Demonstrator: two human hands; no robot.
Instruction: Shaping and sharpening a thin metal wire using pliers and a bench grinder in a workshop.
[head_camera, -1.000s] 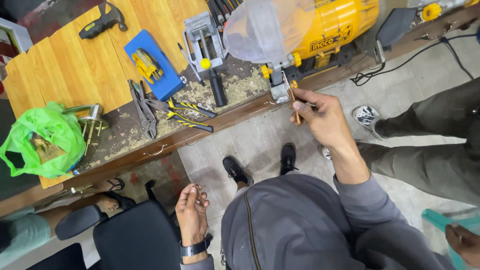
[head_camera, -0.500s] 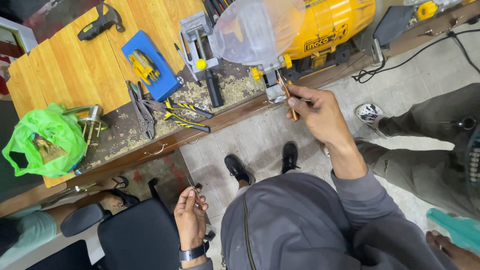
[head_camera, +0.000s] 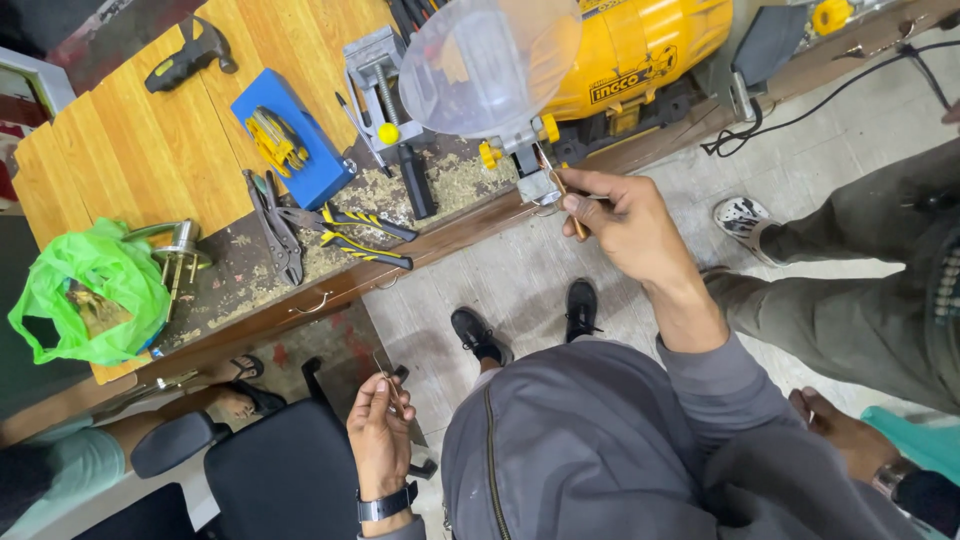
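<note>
My right hand (head_camera: 622, 212) is raised at the workbench edge, fingers shut on a thin brass-coloured rod (head_camera: 572, 212). The rod's tip is by the small metal rest (head_camera: 540, 185) under the clear round shield (head_camera: 485, 65) of a yellow bench grinder (head_camera: 640, 50). My left hand (head_camera: 380, 432), with a black wristwatch, hangs low near my body and pinches a thin bent wire piece (head_camera: 388, 382). My black shoes (head_camera: 480, 335) stand on the grey tiled floor.
On the wooden bench (head_camera: 120, 150) lie a blue case (head_camera: 290, 135), a grey vise (head_camera: 375, 70), pliers (head_camera: 340, 235), a hammer (head_camera: 190, 58), a door handle (head_camera: 170, 240) and a green bag (head_camera: 85, 290). A black chair (head_camera: 270, 470) stands left; another person's legs (head_camera: 850, 280) stand right.
My right hand with the rod has drawn slightly closer to the grinder's rest. My left hand has stayed low with the wire piece. The view has shifted a little.
</note>
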